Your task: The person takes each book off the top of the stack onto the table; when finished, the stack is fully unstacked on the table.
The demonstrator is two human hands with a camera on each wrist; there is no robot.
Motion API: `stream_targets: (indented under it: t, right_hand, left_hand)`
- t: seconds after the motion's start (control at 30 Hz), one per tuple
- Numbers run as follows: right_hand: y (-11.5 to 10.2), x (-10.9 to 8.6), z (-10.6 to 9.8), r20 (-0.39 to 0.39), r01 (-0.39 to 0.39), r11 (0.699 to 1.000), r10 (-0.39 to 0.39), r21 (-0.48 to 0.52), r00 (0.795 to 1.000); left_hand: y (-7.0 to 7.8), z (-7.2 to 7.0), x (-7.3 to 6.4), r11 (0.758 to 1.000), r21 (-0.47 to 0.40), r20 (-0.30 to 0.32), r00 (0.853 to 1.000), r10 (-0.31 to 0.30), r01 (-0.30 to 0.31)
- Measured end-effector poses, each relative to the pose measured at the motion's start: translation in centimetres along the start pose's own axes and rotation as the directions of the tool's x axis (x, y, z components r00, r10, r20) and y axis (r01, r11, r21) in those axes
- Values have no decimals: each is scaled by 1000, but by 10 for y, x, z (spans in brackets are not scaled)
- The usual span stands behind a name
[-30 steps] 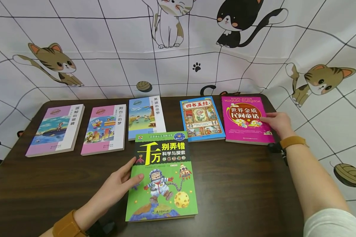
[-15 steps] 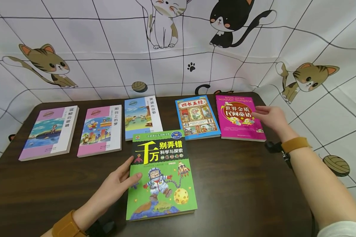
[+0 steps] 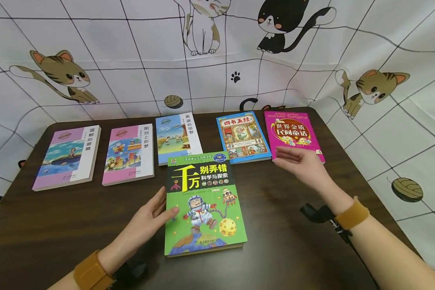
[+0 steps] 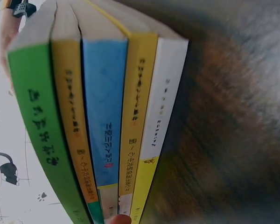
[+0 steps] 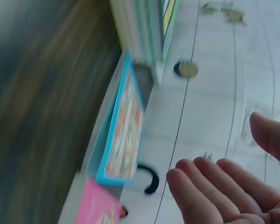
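Near the middle of the bench (image 3: pixel 272 241), on the person's side, lies a stack of books (image 3: pixel 206 205), with a green book (image 4: pixel 42 121) on top and five spines (image 4: pixel 105 112) showing in the left wrist view. The left grip (image 3: pixel 146 217) rests along the spine side, fingers extended rather than curled, thumb over the edge of the green cover. The right grip (image 3: pixel 302 165) is empty, fingers nearly straight, held near the pink book (image 3: pixel 291 125) and seemingly apart from it; that one lies beside a blue book (image 3: pixel 243 137). Taken together, the stack should feel heavy and fairly stiff, though each volume alone is probably light and bendable. The covers look glossy, so they may slide over one another if only the top one is pinched. The surest hold would be low, one palm flat against the spines and the other on the opposite page edges, pressing all five evenly; corners seem likeliest to crease.
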State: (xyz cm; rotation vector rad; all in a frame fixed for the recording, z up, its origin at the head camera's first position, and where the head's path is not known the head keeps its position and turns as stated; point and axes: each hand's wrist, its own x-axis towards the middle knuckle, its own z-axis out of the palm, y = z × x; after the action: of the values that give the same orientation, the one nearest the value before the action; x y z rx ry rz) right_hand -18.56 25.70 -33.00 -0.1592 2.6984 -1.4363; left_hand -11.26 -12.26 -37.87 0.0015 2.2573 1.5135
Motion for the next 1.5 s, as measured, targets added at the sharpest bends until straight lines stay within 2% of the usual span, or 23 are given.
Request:
stream_targets:
  t: [0.13, 0.47, 0.6, 0.73, 0.87, 1.0, 1.17, 1.33, 1.5]
  right_hand:
    - [-10, -13, 18, 49, 8, 998, -12, 69, 999]
    - [-29, -40, 67, 134, -11, 994, -4, 111, 991]
    - [-30, -49, 82, 167, 8, 993, -28, 117, 986]
    - [-26, -53, 94, 157, 15, 995, -30, 99, 987]
    - [-19, -52, 106, 153, -55, 995, 41, 89, 987]
    - [-12, -52, 117, 168, -103, 991, 87, 90, 982]
    - [-11, -48, 126, 190, -113, 992, 99, 61, 977]
    - [-8, -47, 129, 213, -126, 990, 110, 67, 971]
    - [-7, -44, 129, 237, -117, 988, 90, 103, 967]
  left_hand:
    - [-3, 0, -5, 1000, -7, 8, 1000, -1, 1]
    - [-15, 7, -14, 1000, -19, 26, 1000, 4, -4]
    - [-19, 10, -16, 1000, -17, 19, 1000, 6, -6]
    - [-20, 13, -18, 1000, -26, -1, 1000, 15, -15]
    - [-20, 16, -19, 999, -46, -26, 1000, 16, -17]
    - [-21, 19, -18, 1000, -6, -71, 997, 7, -7]
    - [-21, 19, -14, 999, 38, -150, 988, 42, -37]
    - [-23, 22, -10, 999, 27, -216, 975, 51, -46]
    - [-25, 21, -9, 999, 1, -250, 967, 52, -54]
